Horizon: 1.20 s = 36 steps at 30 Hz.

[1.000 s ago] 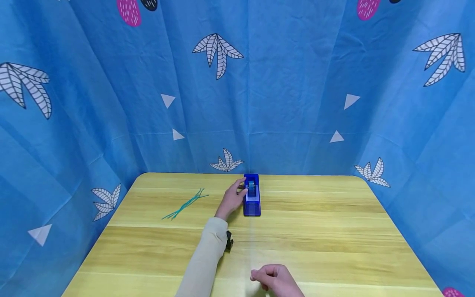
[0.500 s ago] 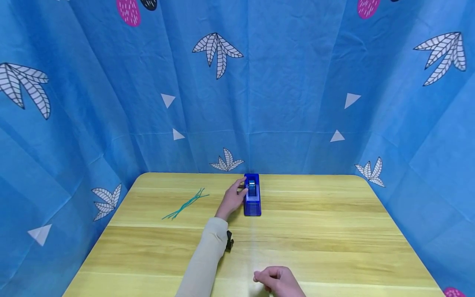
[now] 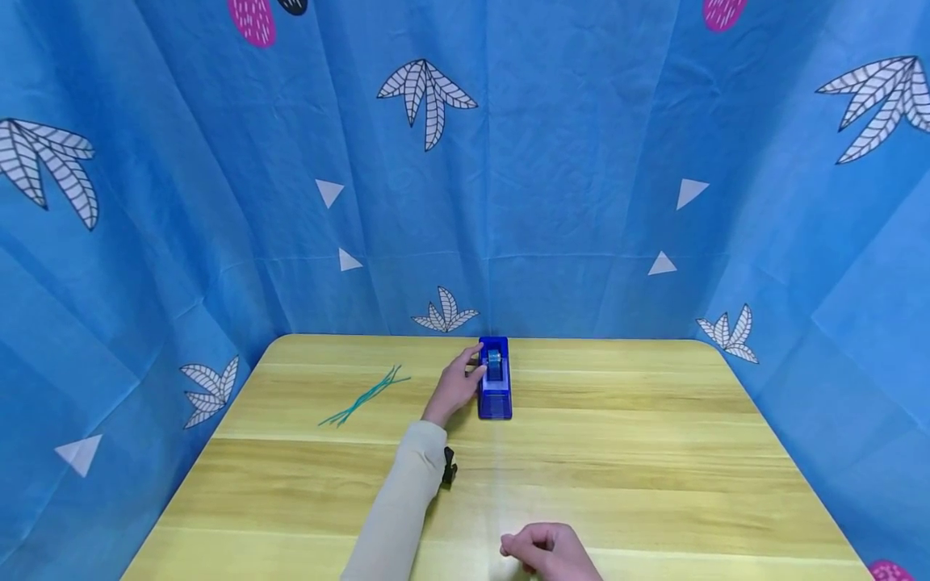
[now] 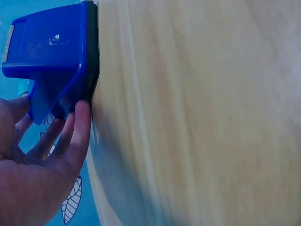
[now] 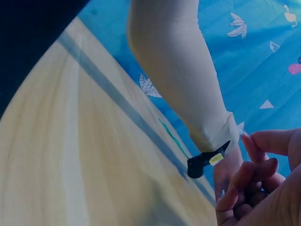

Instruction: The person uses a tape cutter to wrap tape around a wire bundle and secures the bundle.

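Observation:
A blue tape dispenser (image 3: 496, 406) stands at the table's back edge, a roll of tape (image 3: 495, 361) in its well. My left hand (image 3: 454, 387) holds it from the left side, thumb and fingers at its wall; in the left wrist view, fingertips meet the low part of the dispenser (image 4: 51, 47). A faint strip of clear tape (image 3: 497, 472) runs from it towards me. Near the front edge, my right hand (image 3: 550, 551) pinches the strip's end between thumb and index finger, the other fingers curled, as the right wrist view of that hand (image 5: 268, 183) shows.
Several thin teal strands (image 3: 366, 395) lie crossed at the back left of the wooden table (image 3: 654, 452). A blue patterned curtain (image 3: 567, 161) hangs behind and on both sides. A black wrist camera (image 3: 449, 468) sits on my left sleeve, beside the strip.
My right hand has shifted slightly to the right with the end of the tape. My left hand stays at the dispenser, and the view has tilted down a little.

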Each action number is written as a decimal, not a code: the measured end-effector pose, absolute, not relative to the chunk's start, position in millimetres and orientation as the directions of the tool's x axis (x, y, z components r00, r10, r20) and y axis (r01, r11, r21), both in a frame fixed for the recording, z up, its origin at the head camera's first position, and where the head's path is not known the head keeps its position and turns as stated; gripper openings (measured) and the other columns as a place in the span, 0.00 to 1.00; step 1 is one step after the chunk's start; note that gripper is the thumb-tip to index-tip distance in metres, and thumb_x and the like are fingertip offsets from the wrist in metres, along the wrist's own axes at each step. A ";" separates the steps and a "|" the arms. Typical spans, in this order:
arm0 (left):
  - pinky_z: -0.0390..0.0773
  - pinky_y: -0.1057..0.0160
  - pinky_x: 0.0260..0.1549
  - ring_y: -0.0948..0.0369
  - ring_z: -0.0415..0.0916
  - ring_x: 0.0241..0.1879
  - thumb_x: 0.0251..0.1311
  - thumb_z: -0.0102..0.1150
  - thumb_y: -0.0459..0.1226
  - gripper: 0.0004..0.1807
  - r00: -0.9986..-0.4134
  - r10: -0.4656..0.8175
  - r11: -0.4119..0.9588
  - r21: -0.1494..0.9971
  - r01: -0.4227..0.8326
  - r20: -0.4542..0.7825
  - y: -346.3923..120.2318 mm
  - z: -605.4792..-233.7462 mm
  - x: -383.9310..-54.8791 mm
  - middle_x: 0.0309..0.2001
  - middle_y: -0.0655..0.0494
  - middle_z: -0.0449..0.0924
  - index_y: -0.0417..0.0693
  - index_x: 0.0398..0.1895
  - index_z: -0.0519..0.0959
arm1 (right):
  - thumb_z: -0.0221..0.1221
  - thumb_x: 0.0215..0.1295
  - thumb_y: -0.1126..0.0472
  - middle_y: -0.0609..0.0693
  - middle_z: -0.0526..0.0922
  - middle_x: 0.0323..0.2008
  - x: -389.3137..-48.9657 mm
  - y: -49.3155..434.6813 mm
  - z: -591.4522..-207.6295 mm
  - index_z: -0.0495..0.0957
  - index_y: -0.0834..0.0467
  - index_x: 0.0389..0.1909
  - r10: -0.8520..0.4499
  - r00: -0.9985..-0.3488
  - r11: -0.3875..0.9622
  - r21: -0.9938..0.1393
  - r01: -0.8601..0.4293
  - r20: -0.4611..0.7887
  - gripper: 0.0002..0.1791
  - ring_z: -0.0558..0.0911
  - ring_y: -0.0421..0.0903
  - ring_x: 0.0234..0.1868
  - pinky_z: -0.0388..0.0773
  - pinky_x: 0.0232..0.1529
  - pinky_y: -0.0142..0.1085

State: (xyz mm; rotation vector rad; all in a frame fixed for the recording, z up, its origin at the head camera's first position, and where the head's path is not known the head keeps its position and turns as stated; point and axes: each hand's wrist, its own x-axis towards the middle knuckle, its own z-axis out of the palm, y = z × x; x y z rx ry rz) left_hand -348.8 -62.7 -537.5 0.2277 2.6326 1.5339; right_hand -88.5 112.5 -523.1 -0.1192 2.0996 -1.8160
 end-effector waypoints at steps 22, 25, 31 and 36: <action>0.86 0.51 0.52 0.44 0.78 0.63 0.80 0.49 0.44 0.28 -0.984 0.180 0.460 0.883 0.091 0.008 -60.3 -537.6 -352.2 0.69 0.43 0.73 0.66 0.80 0.61 | 0.63 0.71 0.54 0.42 0.86 0.25 -87.9 116.4 -537.3 0.84 0.75 0.35 -0.367 -0.911 0.129 -0.980 0.152 -0.190 0.23 0.73 0.30 0.25 0.69 0.30 0.23; 0.85 0.49 0.53 0.44 0.77 0.64 0.80 0.49 0.44 0.28 -0.984 0.177 0.467 0.879 0.097 0.015 -60.2 -537.6 -350.7 0.70 0.43 0.73 0.66 0.80 0.61 | 0.63 0.71 0.54 0.42 0.87 0.26 -88.0 116.3 -540.6 0.84 0.75 0.35 -0.372 -0.905 0.109 -0.978 0.179 -0.207 0.23 0.73 0.30 0.24 0.69 0.27 0.23; 0.85 0.49 0.52 0.44 0.78 0.63 0.80 0.49 0.43 0.28 -0.986 0.167 0.481 0.871 0.099 0.019 -60.7 -539.4 -346.7 0.70 0.43 0.73 0.63 0.81 0.61 | 0.64 0.69 0.53 0.34 0.80 0.18 -85.9 116.2 -544.8 0.80 0.80 0.39 -0.406 -0.880 0.076 -0.968 0.237 -0.248 0.27 0.71 0.29 0.21 0.67 0.23 0.22; 0.86 0.52 0.48 0.45 0.79 0.61 0.80 0.49 0.44 0.28 -0.987 0.157 0.483 0.870 0.095 0.021 -60.9 -539.7 -347.1 0.69 0.44 0.73 0.64 0.80 0.61 | 0.65 0.68 0.53 0.35 0.78 0.17 -85.3 115.6 -545.7 0.80 0.81 0.39 -0.404 -0.878 0.068 -0.966 0.249 -0.255 0.28 0.71 0.30 0.20 0.68 0.22 0.22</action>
